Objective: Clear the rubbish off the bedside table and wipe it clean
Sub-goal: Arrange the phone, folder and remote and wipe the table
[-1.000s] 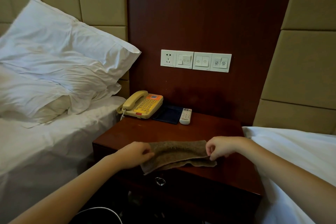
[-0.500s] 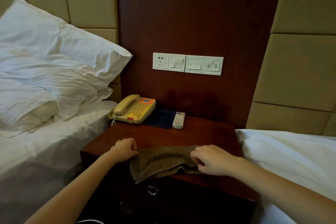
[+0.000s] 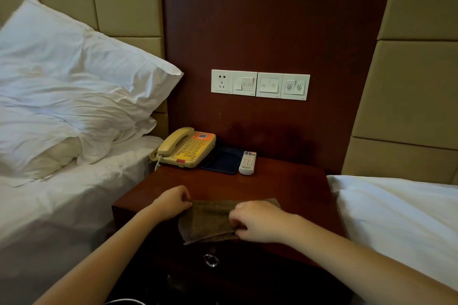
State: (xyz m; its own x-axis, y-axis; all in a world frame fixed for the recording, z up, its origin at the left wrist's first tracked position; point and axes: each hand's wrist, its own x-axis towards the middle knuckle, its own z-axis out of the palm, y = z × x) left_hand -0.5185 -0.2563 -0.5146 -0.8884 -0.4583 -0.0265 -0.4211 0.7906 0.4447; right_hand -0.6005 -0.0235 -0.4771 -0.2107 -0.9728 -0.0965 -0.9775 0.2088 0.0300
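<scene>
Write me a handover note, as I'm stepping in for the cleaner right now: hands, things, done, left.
Left hand: pinches the left edge of the brown cloth.
Right hand: pinches the cloth's near right part.
Cloth: folded, lying at the front of the bedside table.
Telephone, dark pad and remote: at the back, by the wall.
Done: I see no rubbish on the top.
Left: wipe the top, probably also around those three things.
</scene>
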